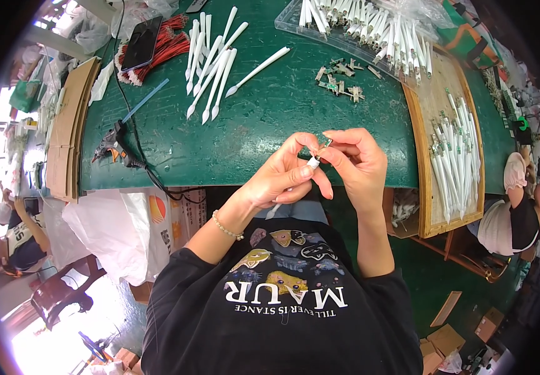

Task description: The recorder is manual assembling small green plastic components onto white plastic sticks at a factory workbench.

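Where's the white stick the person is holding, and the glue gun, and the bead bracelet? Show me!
White stick [314, 163]: head view, on its upper end.
Glue gun [119, 139]: head view, on its dark body.
Bead bracelet [224, 230]: head view, on its beads.

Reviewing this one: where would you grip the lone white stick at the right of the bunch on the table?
Probably mid-shaft on the lone white stick, pinched across its width, coming from the right. It lies slantwise, its straight far end angling away from the bunch of sticks, while its bulbed tip points near them.
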